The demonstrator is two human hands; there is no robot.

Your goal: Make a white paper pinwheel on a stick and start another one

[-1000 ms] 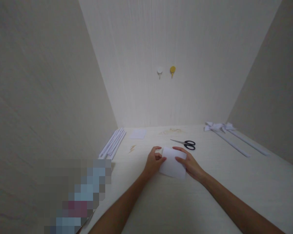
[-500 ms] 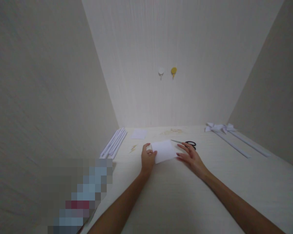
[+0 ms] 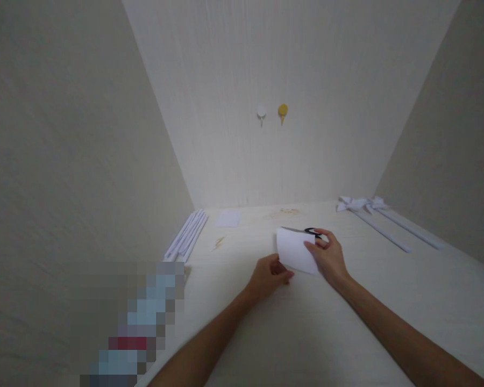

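Observation:
A small white sheet of paper (image 3: 296, 250) is held up over the table, slightly curved. My right hand (image 3: 331, 260) pinches it at the right edge, thumb on the near face and fingers behind. Just off the sheet's lower left corner is my left hand (image 3: 271, 277), its fingers loosely curled and apart, with nothing visible between them. Scissors with black handles (image 3: 312, 231) lie on the table right behind the sheet, and the paper and my right hand cover part of them.
Rolled white paper sticks (image 3: 186, 234) lie bundled at the left, near another white paper square (image 3: 228, 218). Two paper pinwheels (image 3: 358, 204) on sticks rest at the right back. A white hook (image 3: 261, 114) and a yellow hook (image 3: 283, 112) are on the back wall.
The paper has moved right, turned, and passed from my left hand to my right. My left hand has let go and shifted right and down toward its lower corner.

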